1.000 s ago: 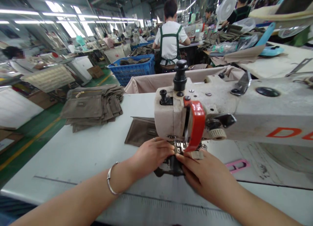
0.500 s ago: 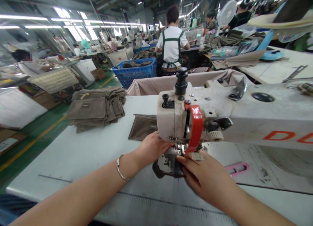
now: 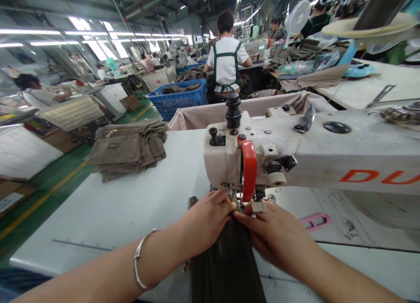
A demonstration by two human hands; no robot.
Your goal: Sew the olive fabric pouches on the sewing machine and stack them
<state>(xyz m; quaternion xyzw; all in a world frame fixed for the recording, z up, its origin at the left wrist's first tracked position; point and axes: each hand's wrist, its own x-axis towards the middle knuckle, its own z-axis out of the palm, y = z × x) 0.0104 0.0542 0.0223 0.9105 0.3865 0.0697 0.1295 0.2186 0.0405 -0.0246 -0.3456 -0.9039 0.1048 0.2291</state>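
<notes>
A dark olive-brown fabric pouch [image 3: 229,263] stretches from under the sewing machine head [image 3: 226,158] toward me, over the table's front part. Close to the needle, my left hand [image 3: 210,217] pinches the pouch's far end between thumb and fingers. My right hand [image 3: 278,231] is at the pouch's right edge, thumb and fingers closed on it just below the red guard [image 3: 249,172]. The needle and presser foot are mostly hidden by my fingertips and the guard.
On the table's left lies a stack of similar pouches [image 3: 118,148]. A pink plastic piece [image 3: 316,222] rests right of my right hand. Beyond the machine are a fabric-lined bin [image 3: 193,116], a blue crate [image 3: 177,102] and a seated person [image 3: 226,60] facing away.
The pouch lay left of and behind the machine head; now it runs from the needle toward me, turned around. My left hand has come nearer to me. The view has shifted slightly right.
</notes>
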